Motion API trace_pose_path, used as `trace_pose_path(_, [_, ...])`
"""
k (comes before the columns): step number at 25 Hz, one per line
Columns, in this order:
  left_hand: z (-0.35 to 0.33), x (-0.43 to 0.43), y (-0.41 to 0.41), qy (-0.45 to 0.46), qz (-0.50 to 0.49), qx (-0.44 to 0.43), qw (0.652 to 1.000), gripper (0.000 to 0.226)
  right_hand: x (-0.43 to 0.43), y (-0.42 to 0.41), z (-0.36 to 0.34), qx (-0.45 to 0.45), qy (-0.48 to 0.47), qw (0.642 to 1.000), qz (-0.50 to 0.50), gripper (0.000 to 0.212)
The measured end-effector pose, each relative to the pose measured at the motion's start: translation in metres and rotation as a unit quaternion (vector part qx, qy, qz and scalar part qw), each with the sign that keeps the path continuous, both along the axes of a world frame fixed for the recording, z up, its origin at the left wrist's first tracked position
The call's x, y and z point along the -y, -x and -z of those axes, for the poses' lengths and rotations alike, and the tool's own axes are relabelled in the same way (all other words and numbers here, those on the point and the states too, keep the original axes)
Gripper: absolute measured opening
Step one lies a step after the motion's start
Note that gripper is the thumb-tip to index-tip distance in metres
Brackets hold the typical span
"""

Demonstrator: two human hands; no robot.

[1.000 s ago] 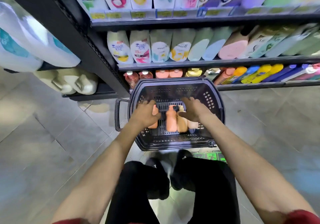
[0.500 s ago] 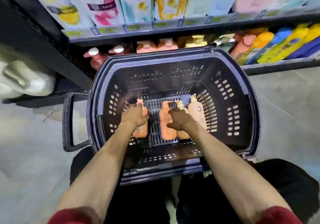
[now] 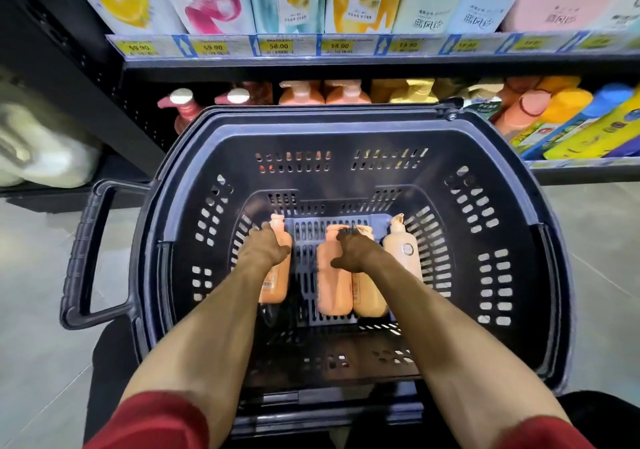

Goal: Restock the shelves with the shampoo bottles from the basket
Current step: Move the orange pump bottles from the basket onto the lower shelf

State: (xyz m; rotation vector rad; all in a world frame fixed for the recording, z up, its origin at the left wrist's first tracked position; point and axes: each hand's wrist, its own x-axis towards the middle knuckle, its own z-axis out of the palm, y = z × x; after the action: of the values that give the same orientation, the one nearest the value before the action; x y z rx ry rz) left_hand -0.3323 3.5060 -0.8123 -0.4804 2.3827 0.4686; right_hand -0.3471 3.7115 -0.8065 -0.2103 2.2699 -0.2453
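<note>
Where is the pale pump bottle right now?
Head view: the pale bottle lies in the basket, rightmost of four bottles, just right of the tan bottle under the right hand.

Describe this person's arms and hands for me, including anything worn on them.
Both forearms are bare. The left hand and right hand wear no gloves, and no watch or band shows at either wrist. A red left sleeve and a red right sleeve show at the bottom edge of the view, ending around the elbows.
</note>
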Motion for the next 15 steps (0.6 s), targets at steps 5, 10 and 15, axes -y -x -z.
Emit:
trace_pose_path(5, [0.029, 0.005, -0.002, -0.048, -0.06, 0.02, 0.997, 0.079, -0.006, 0.003, 0.024, -0.006, 0.005, 1.0, 0.012, 0.083])
trace_pose_path(10, [0.044, 0.007, 0.001, -0.091, -0.085, 0.019, 0.992, 0.082, -0.007, 0.005, 0.048, -0.023, 0.012, 0.999, 0.033, 0.086])
trace_pose_path(15, [0.043, 0.005, -0.001, -0.102, -0.099, 0.001, 0.99, 0.071, -0.004, -0.002, 0.067, -0.015, 0.053, 0.995, 0.083, 0.069])
